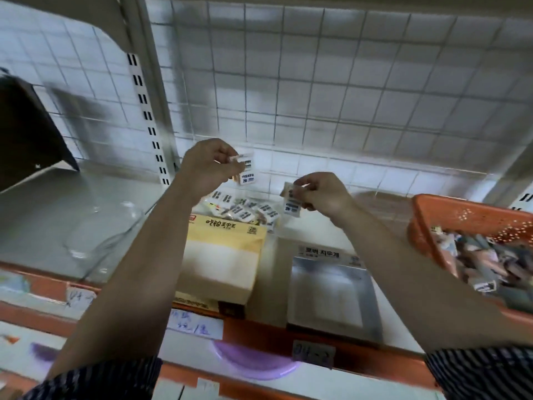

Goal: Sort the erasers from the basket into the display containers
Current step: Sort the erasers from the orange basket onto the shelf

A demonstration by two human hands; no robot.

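I am holding my left hand (210, 166) up over the far end of the shelf (37, 220), its fingers curled and pinching a small bunch of white erasers (247, 168) that is hanging off the fingertips toward my right hand. The motion blur is keeping me from counting them. My right hand (324, 194) is hanging a little lower and nearer to me, thumb and fingers pinching a single white eraser (292, 204) by its top edge so that it is dangling on the side facing my left hand. The two hands are staying apart, not touching.

Directly beneath my left hand and wrist a yellow box (222, 255) is sitting on the shelf, and a pile of erasers (245, 212) is lying in its far end, just under the bunch I am pinching. Below my right hand, slightly nearer to me, a grey box (331, 293) is standing beside the yellow one. Out past my right forearm an orange basket (450, 204) is resting, with a jumble of mixed erasers (478, 261) lying inside it. Out past my left forearm a glass bowl (101, 241) is sitting on the shelf. Beyond both hands a wire grid (317, 96) is backing the shelf.
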